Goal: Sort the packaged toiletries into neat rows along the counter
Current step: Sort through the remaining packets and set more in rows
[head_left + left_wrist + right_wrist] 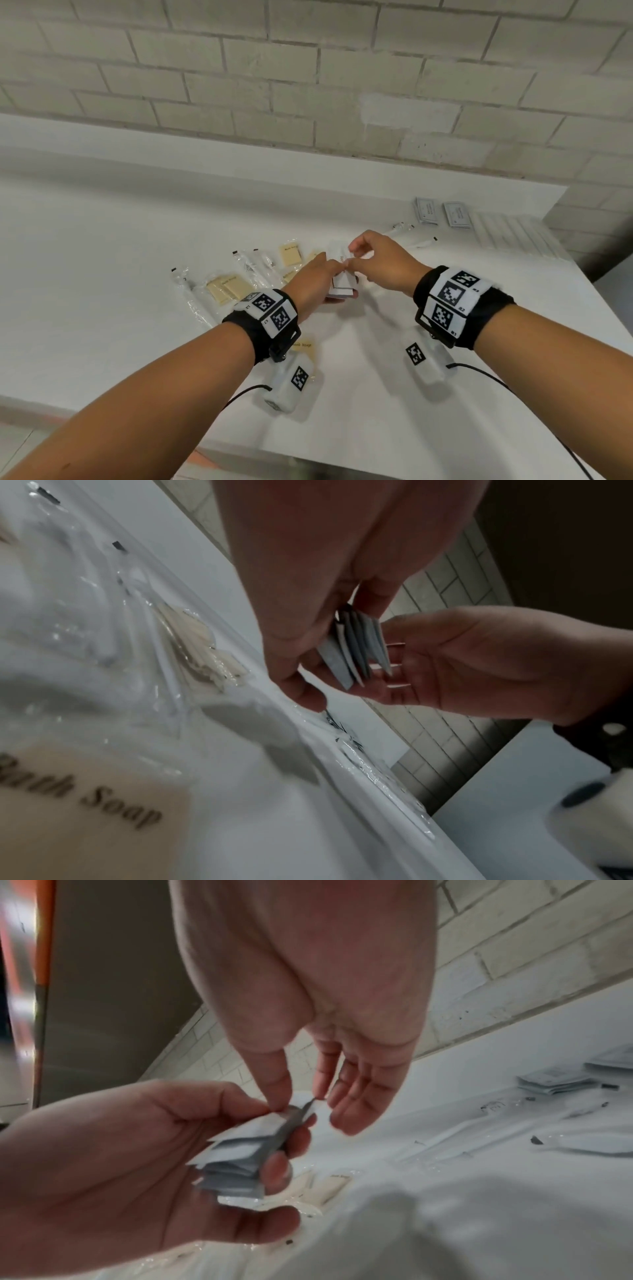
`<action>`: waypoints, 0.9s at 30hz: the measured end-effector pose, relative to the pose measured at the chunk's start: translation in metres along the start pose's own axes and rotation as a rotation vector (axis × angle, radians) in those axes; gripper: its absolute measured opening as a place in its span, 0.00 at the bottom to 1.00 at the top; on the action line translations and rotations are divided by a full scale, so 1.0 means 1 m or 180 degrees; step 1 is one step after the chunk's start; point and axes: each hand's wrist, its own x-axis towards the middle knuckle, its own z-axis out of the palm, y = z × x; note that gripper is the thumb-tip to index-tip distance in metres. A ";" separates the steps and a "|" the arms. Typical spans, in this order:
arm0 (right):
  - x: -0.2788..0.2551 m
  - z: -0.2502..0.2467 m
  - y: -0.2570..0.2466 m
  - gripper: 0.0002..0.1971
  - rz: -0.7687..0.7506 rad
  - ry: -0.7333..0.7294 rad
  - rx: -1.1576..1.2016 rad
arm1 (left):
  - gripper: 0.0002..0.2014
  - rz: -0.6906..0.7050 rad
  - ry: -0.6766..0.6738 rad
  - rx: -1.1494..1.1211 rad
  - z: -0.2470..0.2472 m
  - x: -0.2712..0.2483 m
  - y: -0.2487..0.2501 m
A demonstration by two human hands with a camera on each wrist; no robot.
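My left hand (327, 275) grips a small stack of flat white sachets (339, 286) just above the white counter (102, 308). In the right wrist view the stack (240, 1156) fans out between the left hand's thumb and fingers. My right hand (350, 257) pinches the corner of the top sachet (301, 1110) between thumb and forefinger, with its other fingers spread loosely. The left wrist view shows the sachets (356, 650) edge-on between both hands.
Beige bath soap packets (291, 255) and clear-wrapped long items (250, 270) lie loosely to the left of my hands. Two stacks of grey sachets (426, 210) and a row of clear-wrapped items (513, 233) sit at the back right. A brick wall backs the counter.
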 end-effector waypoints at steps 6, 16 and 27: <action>-0.007 -0.008 -0.011 0.60 -0.1094 -0.0634 -0.1074 | 0.06 0.0256 -0.0046 0.0215 -0.010 0.002 0.021; 0.014 -0.027 -0.029 0.50 -0.1342 -0.0215 -0.1218 | 0.16 0.0377 -0.0686 0.0027 -0.005 0.011 0.056; 0.013 -0.075 -0.026 0.55 -0.1065 -0.0036 -0.1058 | 0.23 0.0123 -0.1002 -0.0634 0.023 0.043 0.092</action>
